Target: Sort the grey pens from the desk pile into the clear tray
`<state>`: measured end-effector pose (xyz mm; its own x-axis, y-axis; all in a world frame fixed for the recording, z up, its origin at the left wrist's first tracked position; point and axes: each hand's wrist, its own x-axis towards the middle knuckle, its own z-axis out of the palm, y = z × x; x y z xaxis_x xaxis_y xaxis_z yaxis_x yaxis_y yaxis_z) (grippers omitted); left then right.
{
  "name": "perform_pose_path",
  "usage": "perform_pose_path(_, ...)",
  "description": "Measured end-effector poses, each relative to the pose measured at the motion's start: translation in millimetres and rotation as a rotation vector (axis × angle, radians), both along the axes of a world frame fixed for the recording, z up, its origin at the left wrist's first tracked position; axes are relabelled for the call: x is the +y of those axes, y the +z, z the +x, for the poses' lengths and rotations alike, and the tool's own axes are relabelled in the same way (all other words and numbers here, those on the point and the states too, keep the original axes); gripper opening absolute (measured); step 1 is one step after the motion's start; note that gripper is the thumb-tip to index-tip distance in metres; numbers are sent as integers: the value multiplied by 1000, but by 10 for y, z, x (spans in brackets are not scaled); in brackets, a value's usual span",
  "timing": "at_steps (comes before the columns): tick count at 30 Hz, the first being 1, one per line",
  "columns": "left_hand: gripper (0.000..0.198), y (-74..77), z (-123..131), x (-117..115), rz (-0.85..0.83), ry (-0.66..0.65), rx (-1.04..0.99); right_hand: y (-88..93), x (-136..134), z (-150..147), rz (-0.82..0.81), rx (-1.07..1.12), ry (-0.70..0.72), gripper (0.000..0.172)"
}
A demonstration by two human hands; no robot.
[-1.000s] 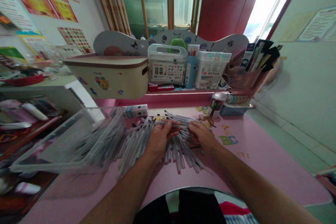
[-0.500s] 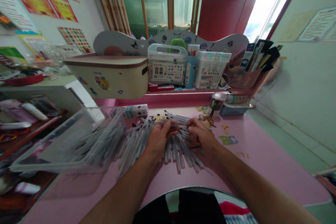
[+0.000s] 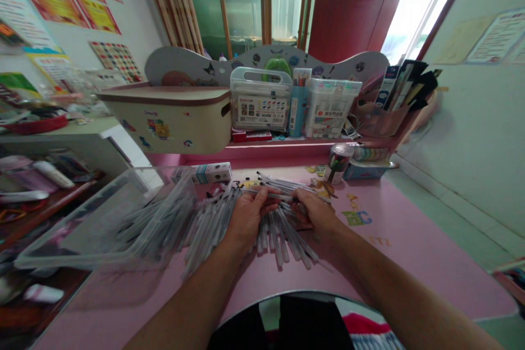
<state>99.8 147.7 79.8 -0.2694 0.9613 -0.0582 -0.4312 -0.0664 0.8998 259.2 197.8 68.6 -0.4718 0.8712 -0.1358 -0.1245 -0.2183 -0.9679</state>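
My left hand (image 3: 247,216) is closed around one end of a slim whitish pen (image 3: 279,196), thumb on top. My right hand (image 3: 314,209) pinches the other end, so the pen lies level between both hands. Below and between the hands, a fan of loose translucent pens (image 3: 282,236) rests on the table. A thicker heap of similar pens (image 3: 208,222) lies left of my left hand. Some dark tips show at the far ends. Beyond the hands, several more pens (image 3: 283,181) point to the right, partly covered by my right hand.
At the left, a clear plastic box (image 3: 86,261) holds more pens. A small white carton (image 3: 213,173) lies behind the heap. On the pink table (image 3: 404,262), a jar (image 3: 337,164) and a blue box (image 3: 367,171) stand at the back right. A cream bin (image 3: 176,126) sits on the shelf.
My right hand has shifted slightly and turned, its fingers now curled lower near the pen's end. My left hand stays in place.
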Motion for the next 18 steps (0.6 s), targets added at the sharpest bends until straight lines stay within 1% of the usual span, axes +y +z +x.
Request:
perform_pose_path(2, 32, -5, 1, -1, -4, 3, 4, -13, 8, 3, 41, -37, -41, 37)
perform_pose_path(4, 31, -3, 0, -2, -9, 6, -2, -2, 2, 11, 71, -49, -29, 36)
perform_pose_path(6, 31, 5, -3, -3, -10, 9, -8, 23, -16, 15, 36, -4, 12, 31)
perform_pose_path(9, 32, 16, -3, -6, -4, 13, -1, 36, -36, 11, -69, 100, 45, 25)
perform_pose_path(11, 32, 17, 1, -10, -1, 7, 9, 10, -32, 5, -117, 140, 63, 29)
perform_pose_path(14, 31, 8, 8, -14, 0, -2, 23, -47, -9, 1, -154, 120, 79, 38)
perform_pose_path(16, 30, 1, 9, -15, 4, 6, 37, -69, 4, 0, -142, 89, 75, 38)
perform_pose_path(18, 29, -5, 3, -14, 14, 32, 52, -65, 7, -1, -128, 84, 91, 34)
